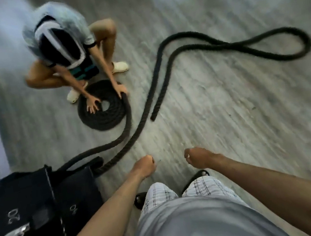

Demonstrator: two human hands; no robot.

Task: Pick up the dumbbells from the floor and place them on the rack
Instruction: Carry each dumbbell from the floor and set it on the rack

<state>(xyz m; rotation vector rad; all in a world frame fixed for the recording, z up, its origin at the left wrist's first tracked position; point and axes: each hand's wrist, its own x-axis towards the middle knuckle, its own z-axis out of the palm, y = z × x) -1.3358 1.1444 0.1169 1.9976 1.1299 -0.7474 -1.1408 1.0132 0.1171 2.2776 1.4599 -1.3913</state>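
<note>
- Left hand [144,167] and right hand [197,158] both curled into loose fists, holding nothing, above the floor [229,106].
- Black dumbbells [24,218] (marked 20) sit lower left, beside the rope [147,98].

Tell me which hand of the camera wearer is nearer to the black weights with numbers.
Left. The left hand hangs just right of the black weights; the right hand is farther right, over bare floor.

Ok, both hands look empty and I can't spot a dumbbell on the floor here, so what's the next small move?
Probably turn left toward the black numbered weights. Left hand and right hand are curled into fists with nothing in their grip, and the grey floor ahead holds only the thick black rope that a crouching person is coiling. No rack shows.
</note>
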